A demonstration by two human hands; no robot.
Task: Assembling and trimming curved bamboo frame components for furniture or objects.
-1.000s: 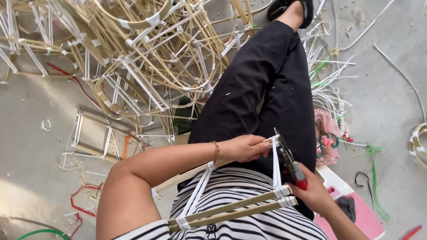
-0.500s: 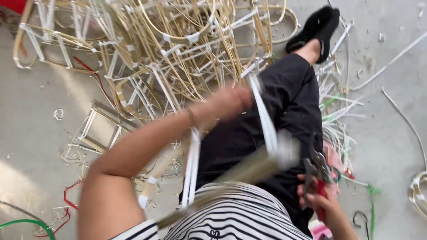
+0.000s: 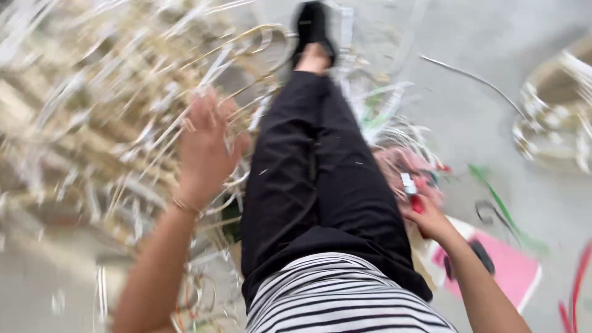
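Note:
The picture is blurred by motion. My left hand [image 3: 206,145] is raised with its fingers spread and nothing in it, over a big pile of pale cane frames bound with white strips [image 3: 92,123]. My right hand [image 3: 431,221] is low beside my right thigh, shut on red-handled cutters [image 3: 417,202]. My legs in black trousers [image 3: 314,185] stretch out between the two hands, ending in a black shoe [image 3: 313,28]. The rectangular cane frame from the earlier frames is not in either hand; I cannot pick it out in the pile.
A pink sheet [image 3: 512,268] lies on the grey floor by my right arm, with a green strip [image 3: 499,203] and loose white offcuts [image 3: 394,129] near it. A round cane frame [image 3: 555,117] sits at the far right.
My left hand swung the rectangular cane frame off my lap toward the pile and let it go; it is now open. My right hand dropped to the side with the cutters.

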